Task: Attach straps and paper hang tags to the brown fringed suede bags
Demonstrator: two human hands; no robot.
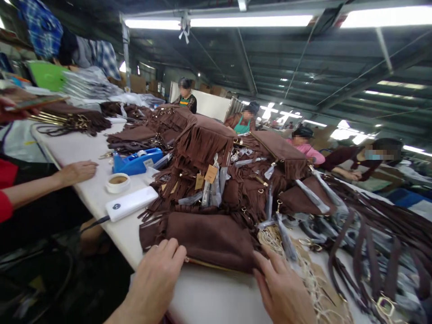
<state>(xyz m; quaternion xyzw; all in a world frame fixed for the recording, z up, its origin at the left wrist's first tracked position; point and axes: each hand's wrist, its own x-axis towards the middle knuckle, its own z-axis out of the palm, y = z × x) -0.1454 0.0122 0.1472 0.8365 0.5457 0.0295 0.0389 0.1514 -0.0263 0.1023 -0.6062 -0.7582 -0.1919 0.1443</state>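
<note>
A brown suede-like bag [209, 236] lies on its side at the front of the white table, its zip edge facing me. My left hand [157, 270] has its fingers curled over the left end of that edge, by the zip pull. At the opposite end, my right hand [281, 281] grips the corner between thumb and fingers. Just behind is a heap of similar brown fringed bags [205, 135], some with plastic-wrapped hardware. A tan paper tag [211, 173] hangs from one of them.
Left of the bag are a white power bank [131, 203], a tape roll [117, 183] and a blue tape dispenser [137, 160]. A co-worker's hand [77, 172] rests on the left table edge. Brown straps [367, 256] and pale strings [308, 279] lie at right. Several people work beyond.
</note>
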